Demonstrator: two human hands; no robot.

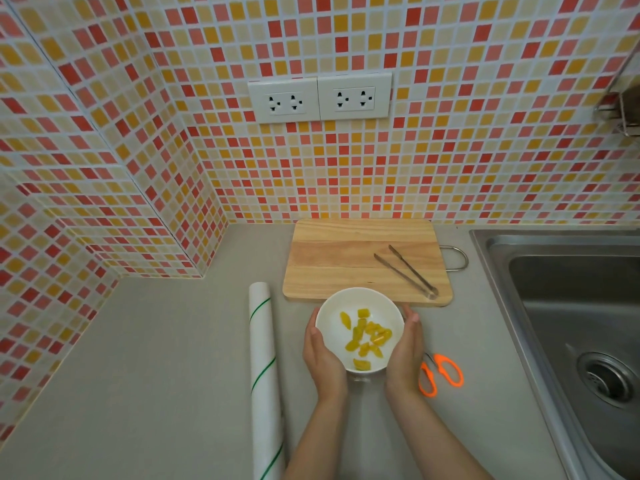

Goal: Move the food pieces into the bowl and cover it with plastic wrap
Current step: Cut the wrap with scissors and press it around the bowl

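While both hands cup it from either side, the white bowl (360,329) sits at the near middle of the grey bench (156,358), just in front of the wooden cutting board (346,261). The left hand (322,358) curves around the bowl's left wall with its fingers pressed to the rim, and the right hand (405,348) does the same on the right wall, so each hand is holding the bowl. Yellow food pieces (367,337) lie scattered inside the bowl, mostly toward its near right part. No wrap is visible over the bowl's mouth.

A roll of plastic wrap (265,379), white with thin green stripes, lies lengthwise on the bench just left of the left hand. Metal tongs (408,271) rest on the right part of the cutting board, their tips pointing far-left. Orange-handled scissors (441,374) lie on the bench just beside the right wrist. A steel sink (571,306) fills the right side. Two white wall sockets (320,97) are set in the tiled wall (485,133) beyond the board.
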